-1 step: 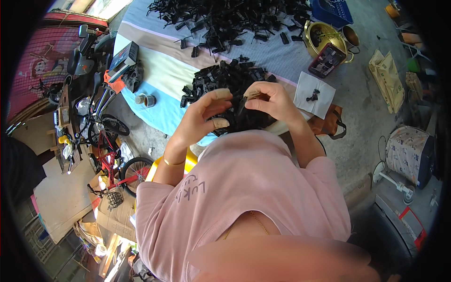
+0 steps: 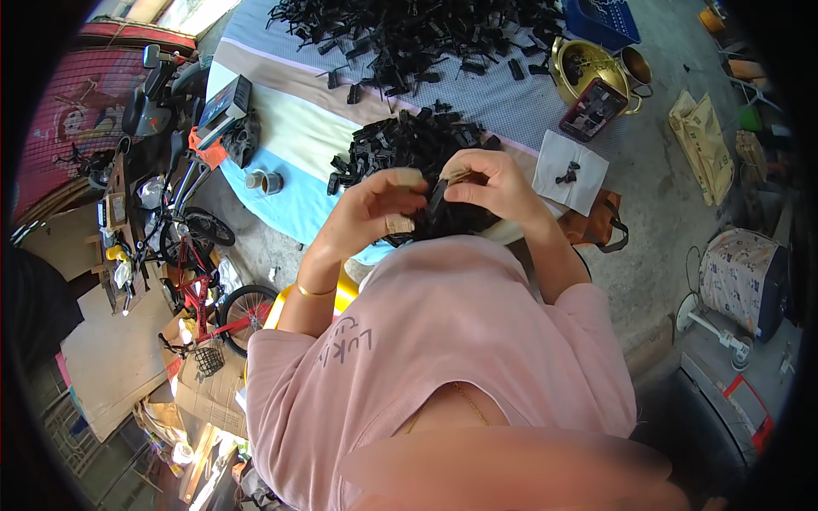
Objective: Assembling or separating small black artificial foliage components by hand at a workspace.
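Over a heap of small black plastic parts on the cloth-covered table, my two hands face each other. My right hand is closed in a pinch on a black plastic part, which hangs tilted below its fingertips. Close by on the left, the curved fingers and thumb of my left hand stay apart, with nothing seen in them. Whether its fingertips touch the part is unclear against the dark heap. Beige tape wraps fingertips on both hands. A larger heap of black parts covers the table's far side.
At right lie a white sheet with a few black pieces, a phone leaning on a brass-coloured pot, and a blue basket. A box and a jar sit at the table's left. Bicycles stand beyond.
My left hand's fingers have curled in and shifted slightly right, closer to the black plastic part. The part shows more below my right fingertips.
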A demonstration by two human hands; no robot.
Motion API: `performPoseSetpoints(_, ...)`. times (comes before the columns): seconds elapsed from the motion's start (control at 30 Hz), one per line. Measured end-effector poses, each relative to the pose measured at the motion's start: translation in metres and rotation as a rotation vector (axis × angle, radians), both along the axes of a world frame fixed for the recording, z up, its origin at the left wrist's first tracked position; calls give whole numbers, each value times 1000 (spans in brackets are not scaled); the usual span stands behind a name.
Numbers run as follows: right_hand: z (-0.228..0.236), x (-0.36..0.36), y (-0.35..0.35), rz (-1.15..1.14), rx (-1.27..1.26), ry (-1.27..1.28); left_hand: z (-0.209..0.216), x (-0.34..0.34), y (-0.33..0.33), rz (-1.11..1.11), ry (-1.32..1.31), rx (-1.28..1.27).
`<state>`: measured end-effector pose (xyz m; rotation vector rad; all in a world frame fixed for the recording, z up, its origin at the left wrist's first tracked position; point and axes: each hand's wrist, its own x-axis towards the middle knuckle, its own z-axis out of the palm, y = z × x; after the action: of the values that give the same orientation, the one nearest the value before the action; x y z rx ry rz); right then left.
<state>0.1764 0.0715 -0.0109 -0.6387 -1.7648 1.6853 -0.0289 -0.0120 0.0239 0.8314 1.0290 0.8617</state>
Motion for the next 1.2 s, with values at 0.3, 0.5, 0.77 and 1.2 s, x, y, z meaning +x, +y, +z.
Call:
performPoseSetpoints(0.3, 13, -7, -2, 130, 153, 114, -19, 17, -1, 23, -303, -102)
performPoseSetpoints(0.5, 8, -18, -8, -17, 3, 1, -23, 15, 3, 237, -107, -46)
performPoseSetpoints(0.77, 0, -21, -15, -118, -59, -69, -22, 28, 9, 351, 102, 218)
performPoseSetpoints(1.2, -11, -30, -18, -66, -232, -175, -34, 31, -1, 447, 535, 539)
